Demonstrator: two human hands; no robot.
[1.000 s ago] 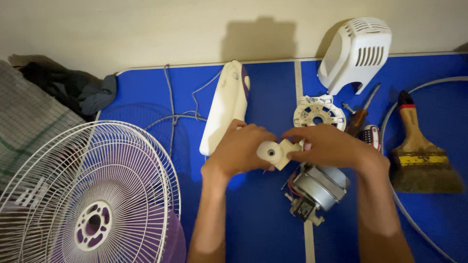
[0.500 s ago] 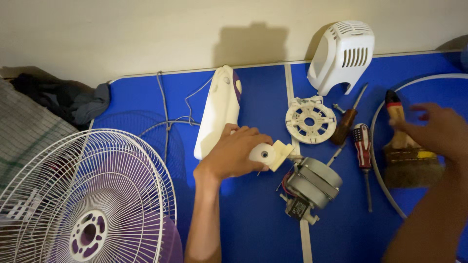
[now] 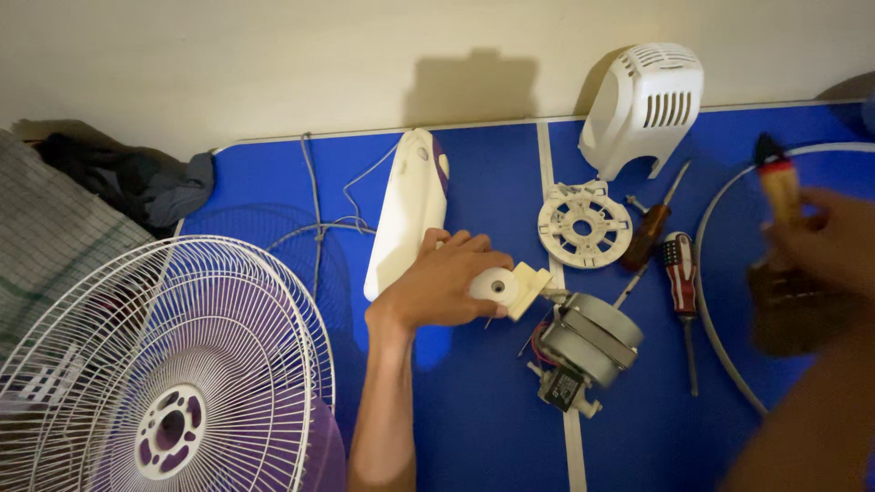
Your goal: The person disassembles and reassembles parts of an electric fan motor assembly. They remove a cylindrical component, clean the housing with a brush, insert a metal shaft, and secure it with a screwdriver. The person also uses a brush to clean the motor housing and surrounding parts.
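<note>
My left hand (image 3: 436, 284) grips a small cream plastic fan part (image 3: 510, 289) with a round hub, held just above the blue table (image 3: 474, 410). It sits right beside the grey fan motor (image 3: 588, 346), which lies on the table. My right hand (image 3: 825, 246) is at the far right, blurred, closed around the wooden handle of a wide paintbrush (image 3: 784, 273) and lifting it off the table.
A white fan guard with purple blades (image 3: 164, 364) fills the lower left. A white fan neck piece (image 3: 408, 214), round white plate (image 3: 583, 223), white vented motor cover (image 3: 643, 105), two screwdrivers (image 3: 679, 282), a white ring (image 3: 720, 273) and dark cloth (image 3: 128, 182) lie around.
My right hand let go of the cream part, swung right to the paintbrush, and has picked it up. My left hand keeps holding the part by the motor.
</note>
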